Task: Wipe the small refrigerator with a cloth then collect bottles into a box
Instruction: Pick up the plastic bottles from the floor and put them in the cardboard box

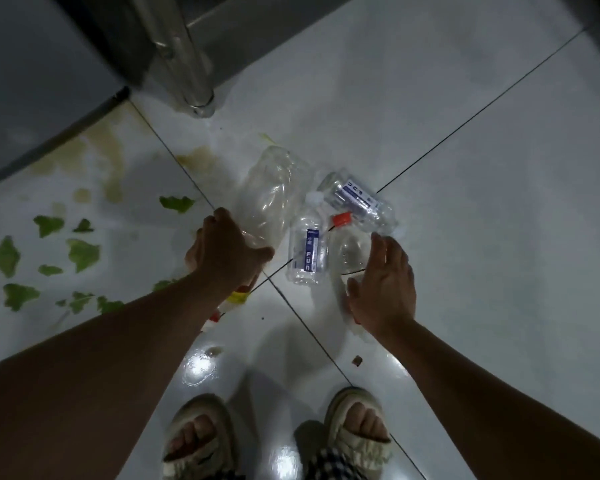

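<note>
On the white tile floor [465, 237], head view only, a cluster of empty clear plastic bottles lies at the tile-joint crossing, just below a metal post [184, 64] and a grey cabinet-like panel [32, 81] that may be the small fridge, can't confirm. No box and no cloth in view, so where the bottles go can't be told from here. Risks first: bottles are light, round and lying on their sides on glossy tile, so a hurried scoop w/ both hands could squirt one out sideways or send it rolling under the post; the big crushed bottle [271, 195] is floppy and would prob. collapse or slip if pinched at one end. Floor looks wet/stained w/ brownish patches [108, 157] and green leaf scraps [80, 254] at left, plus a shiny puddle-like glare near the sandalled feet [201, 438], so slipping while crouched is a real chance. Grabbing too many at once w/o the box near means drops. Hands now: left hand [226, 251] is curled, knuckles up, resting on the near end of the big crushed bottle, fingers wrapped down over it, though a firm grasp can't be confirmed; a yellow-and-red item [238, 297] peeks from beneath the wrist, unclear what. Right hand [385, 282] is spread, fingers relaxed and apart, hovering over or lightly touching the red-capped bottle [347, 247], holding nothing. Between the hands lies a white-capped blue-label bottle [307, 251]; another blue-label bottle [357, 199] lies just beyond, untouched.
</note>
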Tool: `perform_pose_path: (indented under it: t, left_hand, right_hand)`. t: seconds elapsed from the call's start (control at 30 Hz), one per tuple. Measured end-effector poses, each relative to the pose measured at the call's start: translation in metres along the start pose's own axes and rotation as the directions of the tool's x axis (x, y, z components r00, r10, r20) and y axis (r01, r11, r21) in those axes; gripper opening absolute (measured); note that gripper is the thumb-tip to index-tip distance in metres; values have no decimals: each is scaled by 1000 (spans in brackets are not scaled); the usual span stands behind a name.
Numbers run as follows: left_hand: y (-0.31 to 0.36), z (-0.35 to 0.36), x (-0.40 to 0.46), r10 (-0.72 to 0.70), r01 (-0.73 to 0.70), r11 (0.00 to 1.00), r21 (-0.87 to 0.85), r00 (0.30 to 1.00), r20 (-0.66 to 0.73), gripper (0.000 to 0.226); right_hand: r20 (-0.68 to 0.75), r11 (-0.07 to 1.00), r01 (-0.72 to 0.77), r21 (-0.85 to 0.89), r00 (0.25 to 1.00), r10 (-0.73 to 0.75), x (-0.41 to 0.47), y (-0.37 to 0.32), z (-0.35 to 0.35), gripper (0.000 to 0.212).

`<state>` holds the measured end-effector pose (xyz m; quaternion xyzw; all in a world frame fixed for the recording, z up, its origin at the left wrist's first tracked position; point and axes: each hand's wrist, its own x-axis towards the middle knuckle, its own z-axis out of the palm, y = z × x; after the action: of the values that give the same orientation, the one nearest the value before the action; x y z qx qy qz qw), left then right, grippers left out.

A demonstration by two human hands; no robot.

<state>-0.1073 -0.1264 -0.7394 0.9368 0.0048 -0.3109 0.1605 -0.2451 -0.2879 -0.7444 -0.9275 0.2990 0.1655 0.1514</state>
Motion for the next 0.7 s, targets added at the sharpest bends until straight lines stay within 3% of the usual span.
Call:
perform_pose_path:
  t: [0.1, 0.2, 0.37, 0.7]
  left_hand:
    - [16, 7, 9, 6, -6, 1000, -2, 1000, -16, 87]
    - [26, 14, 21, 10, -11, 999, -30, 999, -40, 87]
    - [27, 23, 37, 38, -39, 999, -14, 997, -60, 85]
    - [31, 7, 18, -3, 5, 999, 42, 999, -38, 86]
  right_hand:
    - [-95, 998, -44, 44, 994, 48, 28, 19, -2, 77]
    - [-101, 995, -65, 72, 992, 72, 57, 31, 4, 78]
    - [-148, 994, -5, 108, 989, 21, 92, 36, 21, 73]
    - [-45, 988, -56, 145, 997, 64, 98, 40, -6, 58]
